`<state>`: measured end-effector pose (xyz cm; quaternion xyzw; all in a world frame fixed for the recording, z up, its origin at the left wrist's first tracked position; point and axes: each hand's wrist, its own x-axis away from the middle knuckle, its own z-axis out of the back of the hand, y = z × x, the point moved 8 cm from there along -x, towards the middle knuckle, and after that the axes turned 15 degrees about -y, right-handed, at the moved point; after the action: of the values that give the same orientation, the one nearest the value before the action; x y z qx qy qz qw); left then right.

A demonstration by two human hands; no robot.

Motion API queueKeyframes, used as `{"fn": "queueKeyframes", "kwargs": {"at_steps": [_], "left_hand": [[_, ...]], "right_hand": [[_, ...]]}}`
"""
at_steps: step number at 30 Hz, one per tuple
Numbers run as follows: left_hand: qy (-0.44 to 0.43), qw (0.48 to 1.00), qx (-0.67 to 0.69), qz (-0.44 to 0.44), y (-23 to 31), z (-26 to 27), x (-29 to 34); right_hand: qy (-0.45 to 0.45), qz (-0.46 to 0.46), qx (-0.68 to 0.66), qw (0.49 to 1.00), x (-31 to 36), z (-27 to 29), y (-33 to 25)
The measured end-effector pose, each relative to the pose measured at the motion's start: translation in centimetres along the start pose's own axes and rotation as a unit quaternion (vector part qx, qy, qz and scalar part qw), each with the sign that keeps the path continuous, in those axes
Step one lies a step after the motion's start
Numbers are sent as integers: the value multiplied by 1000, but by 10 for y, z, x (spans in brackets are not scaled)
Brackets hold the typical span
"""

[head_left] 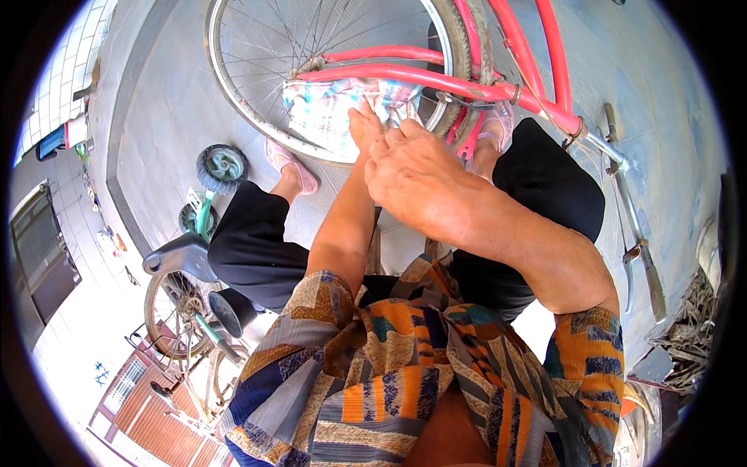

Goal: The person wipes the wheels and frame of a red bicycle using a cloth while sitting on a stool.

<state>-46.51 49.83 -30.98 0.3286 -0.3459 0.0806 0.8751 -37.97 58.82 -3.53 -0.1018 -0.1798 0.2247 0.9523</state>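
Observation:
A checked cloth (pixel 323 117) in white, blue and pink lies bunched over the lower part of a bicycle wheel (pixel 229 86), beneath the red fork (pixel 397 72). My left hand (pixel 363 127) is closed on the cloth's near edge, its fingertips partly lost in the folds. Just right of it, my right hand (pixel 416 167) is curled, its knuckles up and its fingers beside the left wrist. Whatever it grips, if anything, is hidden under the palm. The wheel's spokes (pixel 264 47) and dusty hub (pixel 311 64) show beyond the cloth.
The red bicycle frame (pixel 529 47) and its handlebar (pixel 642 233) extend to the right. A small training-type wheel (pixel 222 169) stands left of my knee. Another bicycle (pixel 175 315) is at the lower left. Dry sticks (pixel 692 335) are heaped at the right.

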Motion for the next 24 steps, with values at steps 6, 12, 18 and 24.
{"fn": "queueKeyframes", "kwargs": {"at_steps": [6,12,18,24], "left_hand": [[-145,926,344,-64,-47,-79,20],[-142,853,494,-88,-36,-46,-11],[-25,949,294,-108,-1,58,-47],[-97,962,243,-81,-14,20,-42]], "right_hand": [[-89,13,-16,996,-6,-20,1],[-14,4,8,1000,-3,-11,-2],[-63,2,-23,998,-7,-16,0],[-58,3,-31,998,-7,-16,1]]}}
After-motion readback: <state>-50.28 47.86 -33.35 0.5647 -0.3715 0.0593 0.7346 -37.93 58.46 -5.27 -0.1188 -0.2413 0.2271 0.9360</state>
